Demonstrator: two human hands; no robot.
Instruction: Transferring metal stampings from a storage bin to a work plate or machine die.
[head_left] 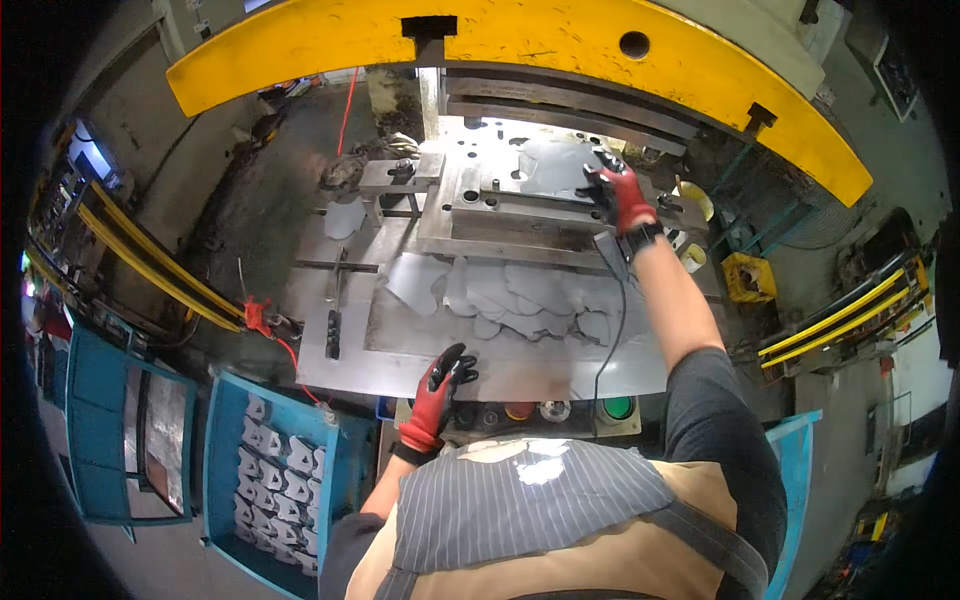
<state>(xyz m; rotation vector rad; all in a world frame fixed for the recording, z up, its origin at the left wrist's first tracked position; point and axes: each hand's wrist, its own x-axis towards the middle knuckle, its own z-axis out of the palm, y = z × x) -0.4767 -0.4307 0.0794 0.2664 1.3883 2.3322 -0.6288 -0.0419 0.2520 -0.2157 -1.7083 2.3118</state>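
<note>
My right hand point(622, 192), in a red glove with black fingers, reaches over the press die point(450, 222). Its fingers are apart at the right end of a flat grey metal sheet piece point(555, 168) lying on the die; whether they touch it I cannot tell. My left hand point(438, 395), gloved alike, hovers by the front edge of the metal table point(400, 372), fingers loosely apart and holding nothing. Between the hands and the die, several overlapping flat metal blanks point(500, 292) with curved edges lie on the table. Another blank point(345, 218) rests further left.
A yellow press beam point(540, 40) spans above the die. Push buttons point(617, 407) sit below the table's front edge. A blue bin point(330, 440) of cut metal parts stands at the lower left. A black-handled tool point(333, 330) lies on the left; a yellow crate point(748, 277) stands right.
</note>
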